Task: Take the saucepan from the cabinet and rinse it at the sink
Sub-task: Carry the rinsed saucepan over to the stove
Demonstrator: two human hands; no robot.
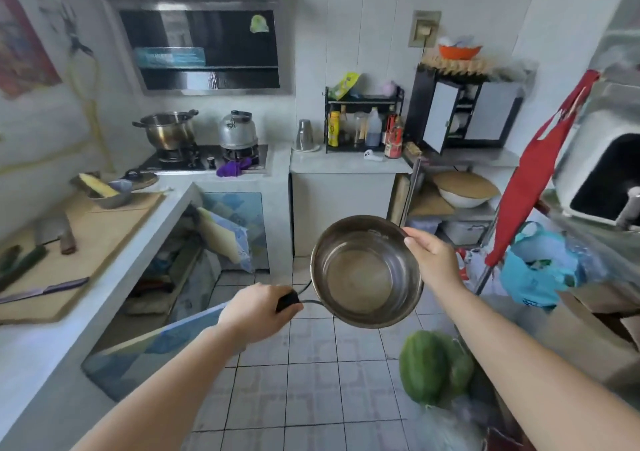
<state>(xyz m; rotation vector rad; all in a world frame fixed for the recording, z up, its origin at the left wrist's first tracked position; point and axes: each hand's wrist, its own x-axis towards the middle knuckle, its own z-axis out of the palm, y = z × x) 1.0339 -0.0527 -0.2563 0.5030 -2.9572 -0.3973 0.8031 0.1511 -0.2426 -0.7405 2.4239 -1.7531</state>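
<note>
A stainless steel saucepan (363, 274) with a black handle hangs in mid-air over the tiled floor, its empty inside facing me. My left hand (258, 312) is closed around the black handle at the pan's lower left. My right hand (433, 260) grips the pan's right rim with thumb and fingers. The low cabinet (162, 277) under the left counter stands with its blue patterned door (156, 350) swung out. At the far right edge sits the sink (609, 180), with a dark basin and a tap beside it.
A cutting board with a knife and cleaver (55, 232) lies on the left counter. A stove (204, 160) with a pot and kettle stands at the back. A red bag (533, 173), a blue bag (533, 277) and green melons (433, 367) crowd the right side.
</note>
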